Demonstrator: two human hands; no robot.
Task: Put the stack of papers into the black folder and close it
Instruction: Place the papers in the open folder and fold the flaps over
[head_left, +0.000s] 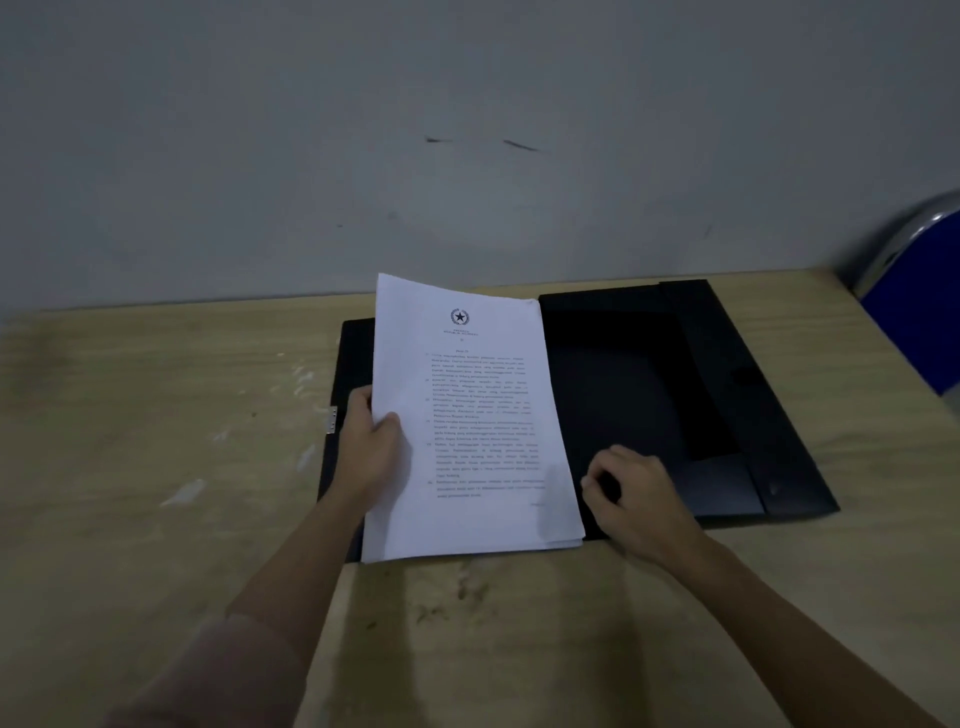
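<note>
The black folder (649, 395) lies open and flat on the wooden table, its two halves spread left and right. A stack of white printed papers (467, 415) lies over the folder's left half and spine, its left side tilted up. My left hand (374, 441) grips the stack's left edge, thumb on top and fingers underneath. My right hand (634, 493) rests on the folder's right half beside the stack's lower right corner, fingers curled, holding nothing that I can see. A small metal clasp (332, 420) shows at the folder's left edge.
The light wooden table (156, 493) stands against a grey wall (467, 130). A blue chair with a chrome frame (914, 301) stands at the table's right end, close to the folder's far right corner.
</note>
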